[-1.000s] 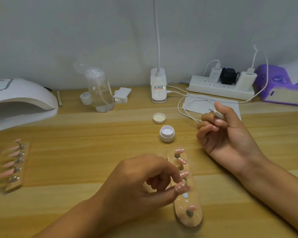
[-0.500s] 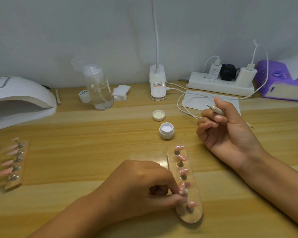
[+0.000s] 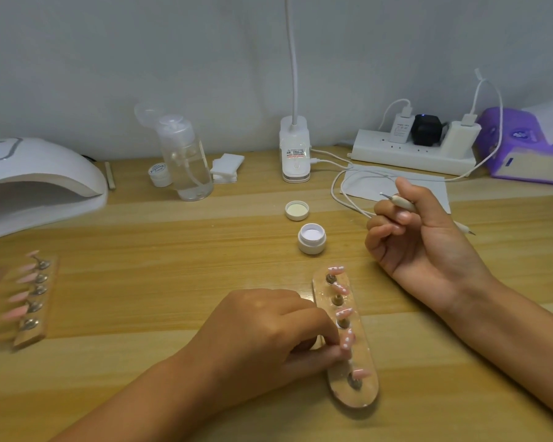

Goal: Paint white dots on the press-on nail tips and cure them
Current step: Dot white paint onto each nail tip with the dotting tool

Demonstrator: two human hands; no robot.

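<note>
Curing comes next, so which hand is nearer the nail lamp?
Left. The left hand pinches a nail tip on the holder, right of the nail lamp; the right hand, holding the dotting tool, is much farther right.

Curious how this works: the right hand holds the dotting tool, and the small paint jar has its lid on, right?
No: the head view shows the paint jar open, its lid lying beside it. The right hand does hold the dotting tool.

So the left hand (image 3: 262,333) sits knuckles-up near the front edge of the surface (image 3: 173,282), fingers curled and pinching a nail tip (image 3: 347,342). The right hand (image 3: 428,244) is further back with its wrist down and palm turned inward, thumb and curled fingers gripping a dotting pen (image 3: 403,202).
</note>
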